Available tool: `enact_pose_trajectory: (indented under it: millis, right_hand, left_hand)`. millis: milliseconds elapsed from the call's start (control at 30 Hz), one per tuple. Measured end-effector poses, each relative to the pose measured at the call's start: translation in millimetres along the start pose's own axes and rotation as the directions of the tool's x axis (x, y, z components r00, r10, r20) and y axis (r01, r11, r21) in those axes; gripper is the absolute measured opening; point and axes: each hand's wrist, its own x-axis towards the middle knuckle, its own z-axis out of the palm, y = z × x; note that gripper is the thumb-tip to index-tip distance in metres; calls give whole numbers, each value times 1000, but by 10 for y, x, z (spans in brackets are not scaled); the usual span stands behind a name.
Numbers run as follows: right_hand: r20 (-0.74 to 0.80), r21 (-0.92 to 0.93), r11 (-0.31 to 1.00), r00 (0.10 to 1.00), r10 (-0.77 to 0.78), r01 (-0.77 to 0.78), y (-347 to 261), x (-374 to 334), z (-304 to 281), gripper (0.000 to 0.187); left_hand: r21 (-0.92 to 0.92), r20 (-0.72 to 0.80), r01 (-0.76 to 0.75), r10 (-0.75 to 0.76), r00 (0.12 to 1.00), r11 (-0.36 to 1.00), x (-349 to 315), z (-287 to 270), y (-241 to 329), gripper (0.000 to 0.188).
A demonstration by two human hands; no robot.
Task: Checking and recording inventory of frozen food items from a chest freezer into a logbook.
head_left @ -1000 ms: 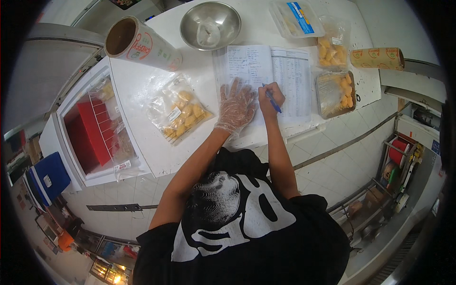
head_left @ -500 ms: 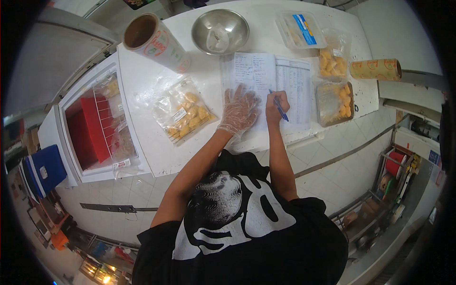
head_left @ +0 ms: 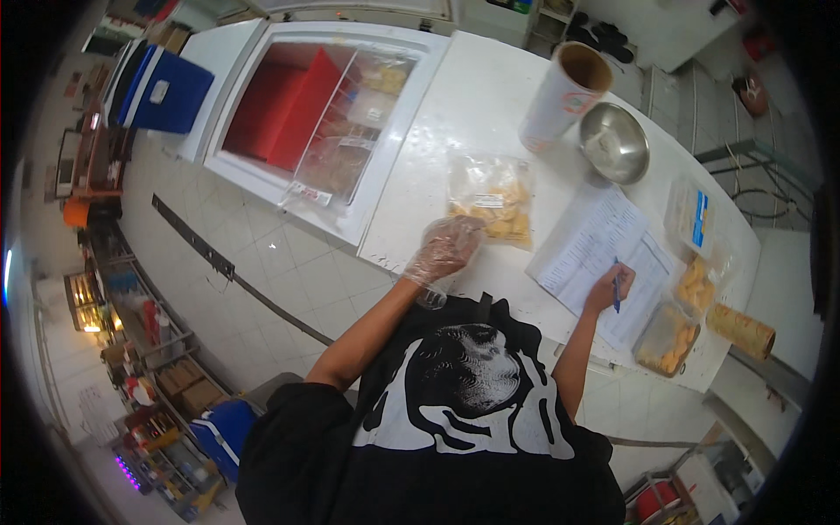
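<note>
My left hand, in a loose clear plastic glove, is at the near left corner of a clear bag of yellow food pieces. Its fingers are curled onto the bag's edge, and the thumb is hidden. The bag lies flat on the white table and has a small white label. Bare, my right hand grips a blue pen over the right-hand page of an open paper booklet. Handwriting covers the booklet's left page; a printed table fills the right one.
Left of the table stands an open chest freezer with bags inside. Behind the booklet are a large upright roll and a steel bowl. Plastic tubs, another bag and a film roll sit at the right.
My left hand has left the booklet and moved left to the bag. The view has turned toward the freezer. My right hand still holds the pen over the page.
</note>
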Motion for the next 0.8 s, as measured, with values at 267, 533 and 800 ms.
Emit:
enact_pose_trajectory:
  millis: [267, 533, 800]
  right_hand:
    - [10, 66, 997, 999, 31, -32, -449, -469, 199, 15]
    - [137, 46, 997, 989, 50, -57, -862, -1385, 555, 12]
    - [207, 85, 974, 960, 187, -208, -1543, -1962, 1095, 23]
  left_hand:
    - [-41, -291, 237, -238, 927, 971, -648, -732, -707, 21]
    - [-11, -619, 886, -699, 359, 464, -1016, -1564, -2252, 63]
    - [20, -326, 956, -903, 282, 291, -874, -1917, -3457, 79]
